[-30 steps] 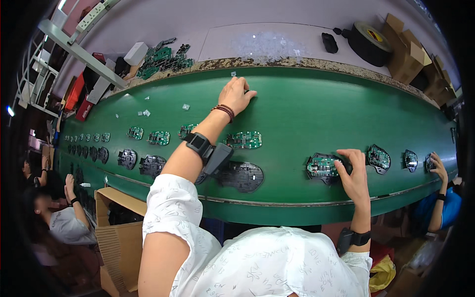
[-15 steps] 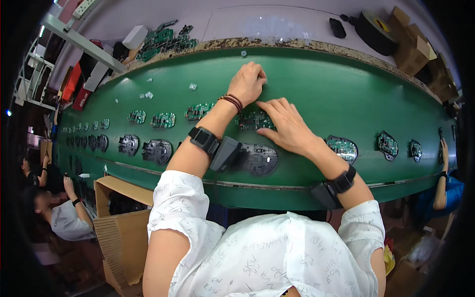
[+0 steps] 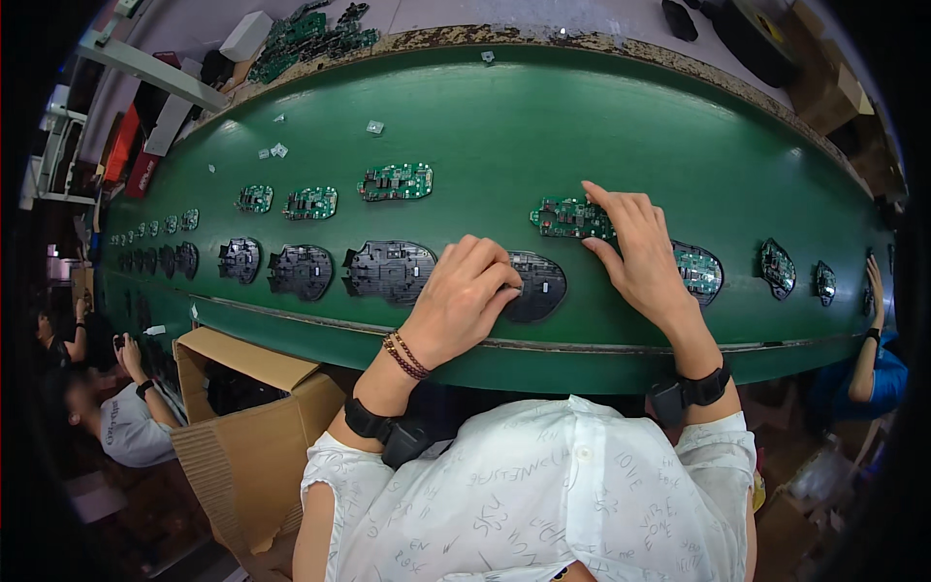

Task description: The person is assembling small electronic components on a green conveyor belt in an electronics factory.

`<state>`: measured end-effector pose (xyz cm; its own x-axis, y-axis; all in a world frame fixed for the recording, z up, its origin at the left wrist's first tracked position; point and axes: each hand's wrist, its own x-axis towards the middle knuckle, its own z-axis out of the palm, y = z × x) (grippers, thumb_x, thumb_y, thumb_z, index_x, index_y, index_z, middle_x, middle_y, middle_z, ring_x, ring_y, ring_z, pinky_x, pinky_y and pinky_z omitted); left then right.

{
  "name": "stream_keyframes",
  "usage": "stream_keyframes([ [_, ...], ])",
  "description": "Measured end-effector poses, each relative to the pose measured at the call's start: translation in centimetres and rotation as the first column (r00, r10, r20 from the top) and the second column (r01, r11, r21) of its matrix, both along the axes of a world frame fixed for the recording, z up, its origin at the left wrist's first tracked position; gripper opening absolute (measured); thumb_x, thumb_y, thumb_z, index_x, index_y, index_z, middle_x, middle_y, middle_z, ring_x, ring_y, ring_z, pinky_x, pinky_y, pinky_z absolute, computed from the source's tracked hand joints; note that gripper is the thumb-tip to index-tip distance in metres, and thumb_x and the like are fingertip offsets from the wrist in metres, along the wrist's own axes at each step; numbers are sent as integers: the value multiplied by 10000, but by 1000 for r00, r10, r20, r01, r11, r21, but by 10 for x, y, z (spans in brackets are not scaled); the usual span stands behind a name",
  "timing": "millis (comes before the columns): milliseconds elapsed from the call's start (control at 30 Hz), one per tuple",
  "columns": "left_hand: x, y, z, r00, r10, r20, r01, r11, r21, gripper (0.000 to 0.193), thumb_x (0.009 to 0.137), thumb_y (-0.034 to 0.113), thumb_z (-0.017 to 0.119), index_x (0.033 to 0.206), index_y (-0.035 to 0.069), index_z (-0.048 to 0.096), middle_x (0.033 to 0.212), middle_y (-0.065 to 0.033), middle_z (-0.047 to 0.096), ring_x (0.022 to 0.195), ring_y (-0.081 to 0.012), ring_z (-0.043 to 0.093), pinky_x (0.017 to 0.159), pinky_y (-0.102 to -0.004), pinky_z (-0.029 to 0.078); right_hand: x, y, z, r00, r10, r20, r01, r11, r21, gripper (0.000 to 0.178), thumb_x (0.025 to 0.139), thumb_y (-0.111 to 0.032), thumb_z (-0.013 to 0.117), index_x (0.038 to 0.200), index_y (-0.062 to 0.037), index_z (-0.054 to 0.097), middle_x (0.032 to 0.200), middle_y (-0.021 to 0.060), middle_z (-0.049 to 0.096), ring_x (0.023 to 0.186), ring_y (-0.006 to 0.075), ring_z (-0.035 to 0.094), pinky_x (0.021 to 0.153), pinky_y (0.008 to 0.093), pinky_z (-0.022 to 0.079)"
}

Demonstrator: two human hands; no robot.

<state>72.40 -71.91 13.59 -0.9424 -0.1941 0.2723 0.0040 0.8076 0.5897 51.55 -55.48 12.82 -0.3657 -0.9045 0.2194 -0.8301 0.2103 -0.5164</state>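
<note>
My left hand [image 3: 464,301] hovers low over a black plastic shell [image 3: 539,289], partly covering it. Its thumb and fingertips are pinched together; whatever lies between them is hidden. Beyond that shell and to its right, a green circuit board [image 3: 564,217] lies on the green work surface. My right hand [image 3: 635,242] grips the board's right end between thumb and fingers. Another black shell [image 3: 388,270] is just left of my left hand, with a loose circuit board [image 3: 396,181] farther back.
Rows of boards and shells run leftward. To the right, shells carry boards, such as this one [image 3: 700,274]. Small pale pieces [image 3: 279,150] lie at the back left, one piece [image 3: 488,57] at the far edge. A cardboard box [image 3: 242,427] stands near left. Other people work at both ends.
My left hand has come back from the far middle of the surface to the near black shell. My right hand has shifted right with the circuit board. The whole view has tilted slightly.
</note>
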Motion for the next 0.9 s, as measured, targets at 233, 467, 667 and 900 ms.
stream_keyframes([
  [233,-3,5,-5,1000,28,3,-28,999,-21,162,812,32,777,941,56,683,1004,-75,599,948,-277,562,849,-389,447,1,2,-3,1000,-17,17,17,1000,-11,650,883,-60,737,1487,-56,497,1309,121,621,1210,306,545,1035,418,409],
  [467,-3,5,-7,1000,20,-2,-20,1000,1,175,811,26,777,961,49,690,1009,-82,603,960,-288,563,862,-394,454,1,3,-2,999,-31,8,31,1000,2,665,878,-70,746,1491,-44,490,1309,153,595,1222,325,531,1034,429,412],
  [667,0,4,-3,998,57,-29,-54,996,77,268,807,53,806,1052,36,700,1093,-107,632,1036,-310,575,926,-412,477,-2,1,-1,999,-38,-22,38,999,-28,627,842,-93,783,1414,5,545,1227,145,600,1157,319,541,983,423,431],
  [900,32,-20,12,989,92,113,-90,996,-20,919,733,196,907,1516,38,453,1396,-160,553,1267,-360,504,1096,-454,413,6,0,23,976,-12,218,11,1000,4,508,783,-80,830,1256,-12,656,1141,138,574,1097,318,550,942,412,478],
])
